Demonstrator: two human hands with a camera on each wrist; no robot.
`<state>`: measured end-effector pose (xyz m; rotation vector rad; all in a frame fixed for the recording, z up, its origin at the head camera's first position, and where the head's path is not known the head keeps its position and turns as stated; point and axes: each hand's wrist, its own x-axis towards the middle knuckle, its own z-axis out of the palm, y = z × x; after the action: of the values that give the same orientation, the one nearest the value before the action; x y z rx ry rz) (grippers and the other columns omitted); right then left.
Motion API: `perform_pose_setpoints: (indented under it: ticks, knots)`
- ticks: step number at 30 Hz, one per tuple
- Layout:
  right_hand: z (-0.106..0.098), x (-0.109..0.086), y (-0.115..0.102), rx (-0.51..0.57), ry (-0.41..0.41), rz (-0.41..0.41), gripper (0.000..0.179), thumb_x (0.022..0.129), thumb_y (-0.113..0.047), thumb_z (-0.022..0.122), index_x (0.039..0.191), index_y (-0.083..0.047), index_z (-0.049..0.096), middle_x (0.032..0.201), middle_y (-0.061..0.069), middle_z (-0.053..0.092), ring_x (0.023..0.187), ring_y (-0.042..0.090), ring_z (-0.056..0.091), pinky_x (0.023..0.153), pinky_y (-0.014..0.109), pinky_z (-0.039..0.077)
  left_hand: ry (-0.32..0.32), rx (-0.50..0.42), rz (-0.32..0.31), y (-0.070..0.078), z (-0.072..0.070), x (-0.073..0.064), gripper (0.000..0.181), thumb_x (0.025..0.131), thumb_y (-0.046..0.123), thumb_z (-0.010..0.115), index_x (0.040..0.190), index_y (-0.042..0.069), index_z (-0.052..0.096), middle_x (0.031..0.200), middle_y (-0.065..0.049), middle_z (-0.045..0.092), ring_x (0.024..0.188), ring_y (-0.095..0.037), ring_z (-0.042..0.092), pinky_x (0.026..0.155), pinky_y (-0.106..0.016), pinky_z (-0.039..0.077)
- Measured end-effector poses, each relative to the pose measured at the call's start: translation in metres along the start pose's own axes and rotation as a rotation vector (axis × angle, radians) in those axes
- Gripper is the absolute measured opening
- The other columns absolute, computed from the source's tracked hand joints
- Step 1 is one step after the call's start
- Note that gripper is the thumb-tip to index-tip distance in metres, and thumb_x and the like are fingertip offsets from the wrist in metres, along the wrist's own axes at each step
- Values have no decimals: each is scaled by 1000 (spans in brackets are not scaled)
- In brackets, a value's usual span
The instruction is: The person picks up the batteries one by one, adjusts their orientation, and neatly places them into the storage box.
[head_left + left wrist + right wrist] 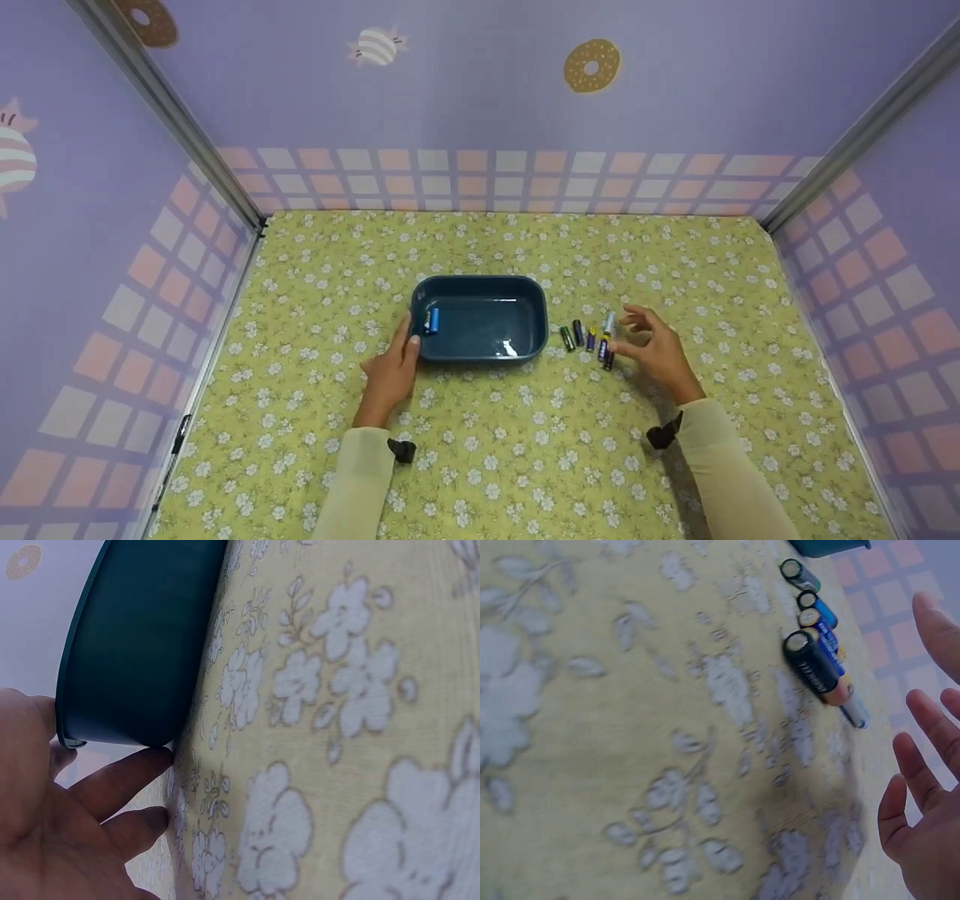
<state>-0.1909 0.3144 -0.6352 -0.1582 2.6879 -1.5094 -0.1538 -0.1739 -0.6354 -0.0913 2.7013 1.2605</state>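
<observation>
In the head view, a dark teal dish is the landmark: a rounded rectangle with a raised wall and a glossy floor that catches a bright reflection. The left hand holds its left end, thumb at the rim and fingers against the outer wall. Inside the dish, by that end, lie two small batteries, a bright blue battery in front and a darker one half hidden behind it. To the right of the dish lies a loose cluster of others, among them a green battery nearest the dish and a pale blue battery farther off. The right hand is just beside the cluster's far side from the dish, thumb and fingers parted, apparently gripping nothing. The step in hand looks like reaching for a battery; the next move would call for a narrow thumb-and-finger pinch on one slim barrel without rolling its neighbours.

In the left wrist view, the dish shows a smooth, plain outer wall under a thin lip. Fingertips meet the wall low down, near the flowered cloth.

In the right wrist view, the batteries are smooth cylinders with round metal ends; a black battery has a coppery band. The fingers are spread, with no battery between them.
</observation>
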Motion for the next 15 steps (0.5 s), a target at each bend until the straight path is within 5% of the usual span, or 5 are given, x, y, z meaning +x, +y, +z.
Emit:
perform_pose_setpoints:
  ticks: [15]
  knots:
    - [9, -9, 16, -79, -98, 19, 86, 78, -39, 89, 152, -19, 48, 134, 4, 62, 129, 29, 58, 109, 56, 47, -4, -7, -2, -2, 0, -1, 66, 106, 66, 23, 165, 40, 8, 160, -12, 43, 143, -51, 42, 113, -80, -13]
